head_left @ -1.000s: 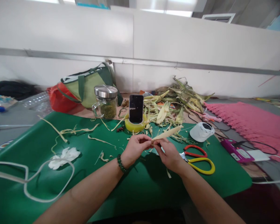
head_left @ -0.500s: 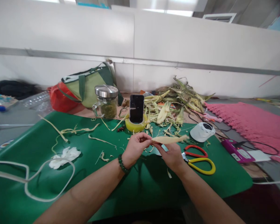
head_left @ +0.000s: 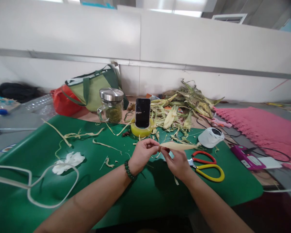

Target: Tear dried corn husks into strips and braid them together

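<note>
A pale corn husk (head_left: 178, 146) stretches to the right from my fingertips, above the green mat (head_left: 126, 204). My left hand (head_left: 144, 154) pinches its near end between thumb and fingers; a bead bracelet circles that wrist. Close beside it, my right hand (head_left: 176, 161) is closed on the same end, its thumb and fingers pressed together. Scissors (head_left: 206, 165) with one red and one yellow handle lie just right of my right hand, their blades partly hidden by it. Husk scraps lie on the mat around both hands.
A phone (head_left: 143, 113) stands in a yellow tape roll (head_left: 142, 131) ahead. Behind are a lidded glass jar (head_left: 111, 111) and a heap of corn husks (head_left: 194, 97). A white spool-like object (head_left: 210, 138) sits right; a looped white cable (head_left: 47, 206) and crumpled tissue (head_left: 69, 162) lie left.
The husk's far end has swung down and to the right, from slanting upward to nearly level. My right hand has turned slightly; both hands stay close together.
</note>
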`<state>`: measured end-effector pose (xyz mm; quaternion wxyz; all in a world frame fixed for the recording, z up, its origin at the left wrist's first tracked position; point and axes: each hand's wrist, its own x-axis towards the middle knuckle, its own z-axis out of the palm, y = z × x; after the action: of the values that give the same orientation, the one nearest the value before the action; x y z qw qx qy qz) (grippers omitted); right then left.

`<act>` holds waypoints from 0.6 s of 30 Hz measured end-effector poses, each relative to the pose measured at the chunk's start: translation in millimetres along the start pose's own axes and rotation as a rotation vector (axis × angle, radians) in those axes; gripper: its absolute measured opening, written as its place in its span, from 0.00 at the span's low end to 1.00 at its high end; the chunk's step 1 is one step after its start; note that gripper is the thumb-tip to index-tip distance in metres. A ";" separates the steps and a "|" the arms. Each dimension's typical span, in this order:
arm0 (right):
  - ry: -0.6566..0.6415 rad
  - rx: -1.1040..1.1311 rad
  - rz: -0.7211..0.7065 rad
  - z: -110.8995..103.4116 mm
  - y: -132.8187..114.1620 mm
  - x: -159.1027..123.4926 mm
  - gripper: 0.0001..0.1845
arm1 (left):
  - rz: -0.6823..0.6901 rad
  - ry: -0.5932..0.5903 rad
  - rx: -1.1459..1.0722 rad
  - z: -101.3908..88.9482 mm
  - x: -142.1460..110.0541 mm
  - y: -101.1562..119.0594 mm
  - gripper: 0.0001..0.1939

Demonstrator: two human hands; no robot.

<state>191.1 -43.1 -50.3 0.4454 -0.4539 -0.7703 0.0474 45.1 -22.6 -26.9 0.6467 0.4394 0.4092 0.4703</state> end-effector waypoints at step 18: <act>0.087 0.141 0.006 -2.6 -0.7 -0.1 0.04 | -0.099 0.018 -0.128 0.2 1.5 0.9 0.19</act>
<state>192.6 -44.4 -48.5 0.5091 -0.4251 -0.7438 0.0831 45.4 -21.0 -26.2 0.6923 0.3721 0.4054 0.4668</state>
